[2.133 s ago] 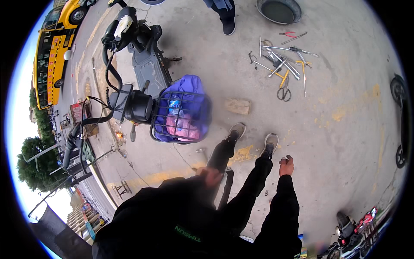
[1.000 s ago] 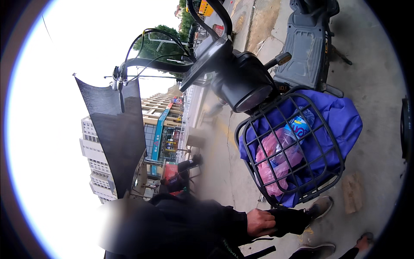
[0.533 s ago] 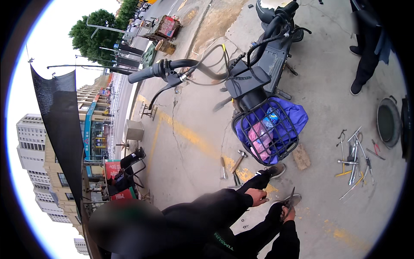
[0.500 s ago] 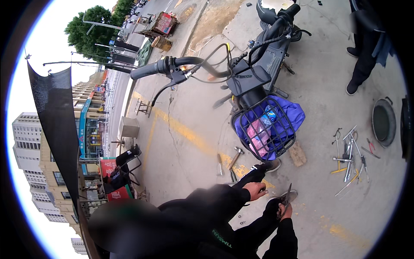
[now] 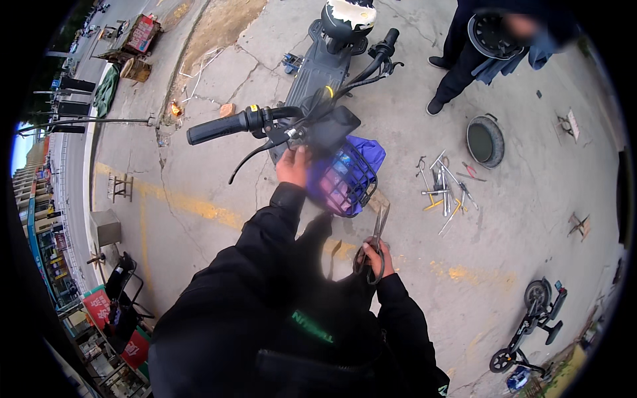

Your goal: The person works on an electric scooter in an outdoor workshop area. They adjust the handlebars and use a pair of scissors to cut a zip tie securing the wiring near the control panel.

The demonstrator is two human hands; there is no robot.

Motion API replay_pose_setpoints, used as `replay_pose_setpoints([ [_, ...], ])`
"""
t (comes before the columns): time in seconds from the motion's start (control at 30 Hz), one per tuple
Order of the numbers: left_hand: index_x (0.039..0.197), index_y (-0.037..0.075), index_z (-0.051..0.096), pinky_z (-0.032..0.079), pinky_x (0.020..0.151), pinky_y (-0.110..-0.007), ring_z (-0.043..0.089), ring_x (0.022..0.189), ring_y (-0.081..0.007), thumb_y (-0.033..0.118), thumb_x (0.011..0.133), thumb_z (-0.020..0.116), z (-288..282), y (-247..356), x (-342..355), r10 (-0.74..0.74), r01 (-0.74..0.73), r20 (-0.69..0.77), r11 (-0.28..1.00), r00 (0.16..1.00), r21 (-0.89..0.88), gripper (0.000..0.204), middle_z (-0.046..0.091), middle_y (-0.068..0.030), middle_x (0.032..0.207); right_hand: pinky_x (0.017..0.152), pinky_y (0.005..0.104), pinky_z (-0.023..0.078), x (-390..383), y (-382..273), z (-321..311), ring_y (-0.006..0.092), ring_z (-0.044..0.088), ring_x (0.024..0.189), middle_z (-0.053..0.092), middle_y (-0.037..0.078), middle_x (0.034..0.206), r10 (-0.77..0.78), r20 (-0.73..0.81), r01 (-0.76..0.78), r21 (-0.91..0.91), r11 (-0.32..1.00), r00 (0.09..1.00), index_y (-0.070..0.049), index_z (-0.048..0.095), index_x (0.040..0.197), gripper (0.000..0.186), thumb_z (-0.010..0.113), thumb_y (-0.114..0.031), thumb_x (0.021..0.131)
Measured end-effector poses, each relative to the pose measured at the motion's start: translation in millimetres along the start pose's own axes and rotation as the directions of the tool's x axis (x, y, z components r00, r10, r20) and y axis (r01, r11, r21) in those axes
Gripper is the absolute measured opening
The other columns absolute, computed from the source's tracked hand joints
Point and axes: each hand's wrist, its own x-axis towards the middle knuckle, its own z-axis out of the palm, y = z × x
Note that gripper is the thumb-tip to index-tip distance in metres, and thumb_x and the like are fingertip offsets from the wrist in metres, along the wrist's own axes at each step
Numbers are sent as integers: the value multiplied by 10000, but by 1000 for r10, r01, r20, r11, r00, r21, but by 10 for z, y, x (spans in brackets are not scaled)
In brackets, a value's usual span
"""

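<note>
My left hand (image 5: 292, 166) is raised to the scooter's handlebar (image 5: 219, 127), its curled fingers at the underside of the brake lever's mount (image 5: 292, 134); what they grip is hidden. Behind it hangs the front basket (image 5: 363, 192) with a purple cloth (image 5: 373, 152) and pink bagged items, partly blurred. My right hand (image 5: 373, 260) is closed on large metal scissors (image 5: 377, 235), blades pointing up, below the basket. A block (image 5: 379, 201) lies on the ground behind the scissors.
Scattered tools (image 5: 444, 199) lie right of the scooter, near a round basin (image 5: 484, 136). A person (image 5: 451, 86) at upper right holds a black round object. A folded scooter (image 5: 527, 318) lies lower right; small stools (image 5: 121, 188) and a folding chair (image 5: 129, 298) stand at left.
My left hand has risen from my leg to the handlebar. The scissors, in my right hand since half a second ago, are higher, nearer the basket. The view has turned, showing the folded scooter.
</note>
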Motion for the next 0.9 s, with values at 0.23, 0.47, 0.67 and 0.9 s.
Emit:
replay_pose_setpoints([
  [0.23,1043,-31,636,544,678,-254,683,783,-145,171,924,685,-747,105,126,-63,44,146,991,987,130,239,689,-74,894,603,299,494,612,-772,1129,134,573,663,561,49,796,49,291,72,-388,919,955,-34,525,1068,352,531,-379,1001],
  [0.47,1004,2,622,521,559,-243,624,682,-107,147,913,687,-826,453,-96,22,-94,270,963,962,253,183,653,-42,813,519,298,457,853,-943,1696,135,549,579,552,38,702,-58,374,215,-394,894,926,-27,527,986,385,540,-412,993],
  [0.67,1017,-28,633,539,623,-260,649,739,-121,167,938,663,-853,424,-57,114,-204,308,939,945,276,213,671,-57,872,514,320,443,972,-1047,1785,156,537,552,539,36,662,-165,367,330,-449,830,915,-24,557,1004,378,536,-401,1000],
  [0.9,1041,-34,646,524,634,-257,640,735,-108,172,940,660,-873,491,-56,134,-243,347,924,928,295,230,678,-55,862,690,411,469,936,-1463,1720,272,618,727,623,159,753,-163,331,357,-691,628,929,-5,642,893,418,551,-405,973],
])
